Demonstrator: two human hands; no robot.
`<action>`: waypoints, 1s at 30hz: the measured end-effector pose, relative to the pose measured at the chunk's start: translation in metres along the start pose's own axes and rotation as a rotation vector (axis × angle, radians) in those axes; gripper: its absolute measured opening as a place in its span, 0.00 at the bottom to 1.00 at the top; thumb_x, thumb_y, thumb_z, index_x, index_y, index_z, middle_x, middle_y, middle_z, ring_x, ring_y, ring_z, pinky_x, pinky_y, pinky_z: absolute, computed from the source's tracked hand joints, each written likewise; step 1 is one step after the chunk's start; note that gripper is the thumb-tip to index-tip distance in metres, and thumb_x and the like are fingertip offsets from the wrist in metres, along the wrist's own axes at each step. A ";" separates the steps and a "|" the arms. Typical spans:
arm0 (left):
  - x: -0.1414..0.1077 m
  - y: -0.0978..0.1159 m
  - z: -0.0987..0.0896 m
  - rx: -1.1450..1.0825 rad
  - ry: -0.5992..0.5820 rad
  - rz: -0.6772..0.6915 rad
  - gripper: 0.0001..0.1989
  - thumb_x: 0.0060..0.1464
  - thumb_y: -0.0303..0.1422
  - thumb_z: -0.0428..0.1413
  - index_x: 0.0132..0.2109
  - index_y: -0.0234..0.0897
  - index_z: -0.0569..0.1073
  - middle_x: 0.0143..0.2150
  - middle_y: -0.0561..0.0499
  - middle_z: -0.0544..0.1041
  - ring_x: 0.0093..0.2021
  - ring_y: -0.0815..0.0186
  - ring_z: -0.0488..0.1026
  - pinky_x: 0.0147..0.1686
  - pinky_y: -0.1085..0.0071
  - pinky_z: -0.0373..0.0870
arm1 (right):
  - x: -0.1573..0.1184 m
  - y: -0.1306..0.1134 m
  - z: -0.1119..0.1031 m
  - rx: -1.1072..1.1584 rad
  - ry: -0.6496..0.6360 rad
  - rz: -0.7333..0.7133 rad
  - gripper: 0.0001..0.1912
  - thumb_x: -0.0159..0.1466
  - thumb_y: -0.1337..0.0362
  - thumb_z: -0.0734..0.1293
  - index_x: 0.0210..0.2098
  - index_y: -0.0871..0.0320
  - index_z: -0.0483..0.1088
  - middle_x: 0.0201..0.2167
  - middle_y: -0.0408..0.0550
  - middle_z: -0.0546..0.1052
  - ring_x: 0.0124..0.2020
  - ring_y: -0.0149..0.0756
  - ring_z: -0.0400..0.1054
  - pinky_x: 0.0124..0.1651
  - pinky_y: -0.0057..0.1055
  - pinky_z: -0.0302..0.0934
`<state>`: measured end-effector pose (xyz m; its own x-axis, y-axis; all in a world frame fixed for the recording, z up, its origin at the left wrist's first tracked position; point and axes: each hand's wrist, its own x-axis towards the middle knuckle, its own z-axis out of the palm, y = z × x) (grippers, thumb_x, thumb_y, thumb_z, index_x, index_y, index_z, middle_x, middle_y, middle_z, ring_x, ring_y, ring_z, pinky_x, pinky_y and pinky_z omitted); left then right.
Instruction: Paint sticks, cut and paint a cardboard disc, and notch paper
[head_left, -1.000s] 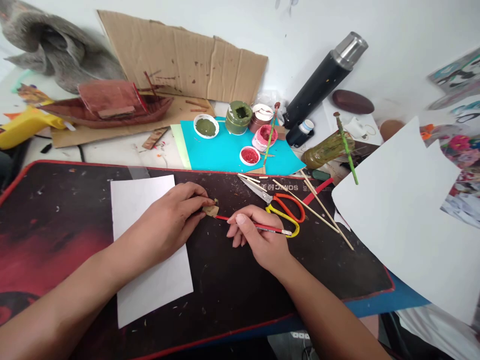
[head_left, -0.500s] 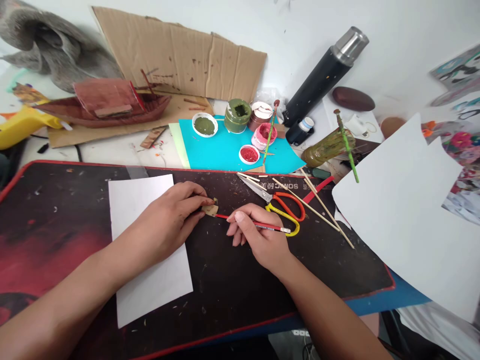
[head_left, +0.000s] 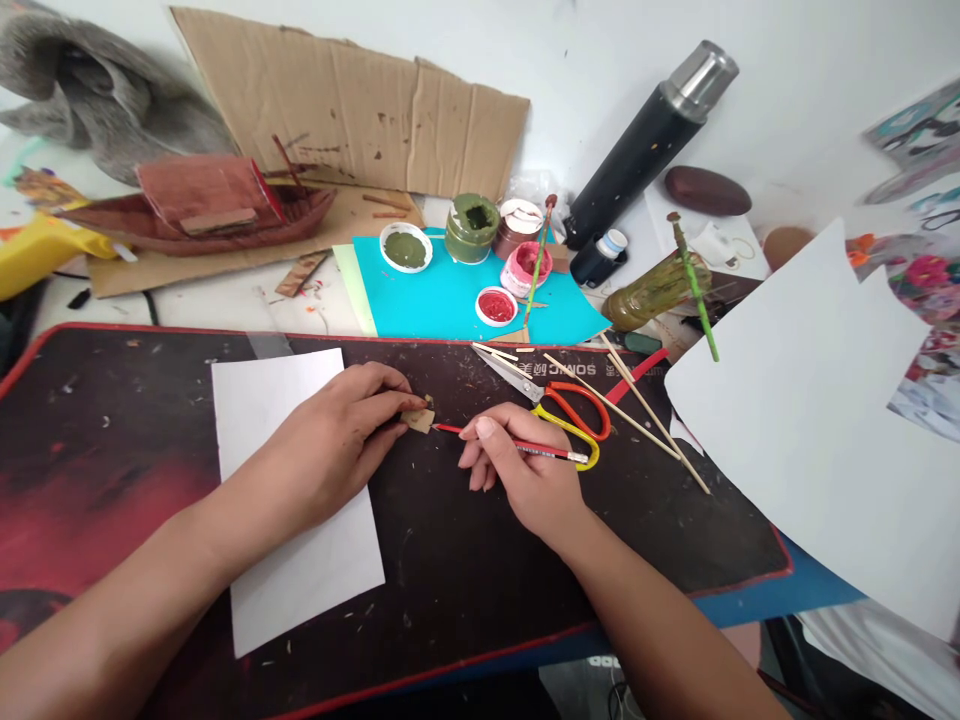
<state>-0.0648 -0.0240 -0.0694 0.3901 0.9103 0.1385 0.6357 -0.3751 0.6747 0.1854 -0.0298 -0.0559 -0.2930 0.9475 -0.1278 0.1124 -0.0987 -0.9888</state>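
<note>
My left hand (head_left: 341, 440) rests partly over a white sheet of paper (head_left: 307, 590), its fingertips pinching a small tan cardboard piece (head_left: 421, 420) on the dark mat (head_left: 450, 580). In my right hand (head_left: 517, 460) is a red pencil (head_left: 551, 451), its tip pointing left at the piece's right edge. Just behind the right hand lie scissors (head_left: 577, 400) with orange and yellow handles, beside thin wooden sticks (head_left: 637, 420) and a red strip (head_left: 636, 377).
A brown model boat (head_left: 202, 210) stands at the back left. Paint jars (head_left: 471, 230) sit on a blue sheet (head_left: 442, 315). Behind them leans cardboard (head_left: 352, 120), with a black flask (head_left: 645, 150) to the right. Large white paper (head_left: 810, 400) covers the right side.
The pencil and my right hand have shifted slightly right, opening a small gap between the tip and the cardboard piece. My left hand keeps its hold. The camera view has moved a little.
</note>
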 end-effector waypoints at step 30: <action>0.001 0.002 -0.003 0.019 -0.001 0.020 0.14 0.74 0.35 0.52 0.52 0.37 0.82 0.56 0.39 0.80 0.54 0.50 0.81 0.54 0.53 0.81 | 0.001 -0.001 0.001 0.012 -0.028 -0.034 0.18 0.79 0.52 0.67 0.39 0.57 0.79 0.28 0.44 0.81 0.21 0.29 0.74 0.24 0.26 0.66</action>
<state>-0.0647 -0.0235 -0.0658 0.4038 0.9023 0.1507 0.6401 -0.3964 0.6581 0.1837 -0.0294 -0.0556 -0.3229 0.9415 -0.0961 0.0902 -0.0705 -0.9934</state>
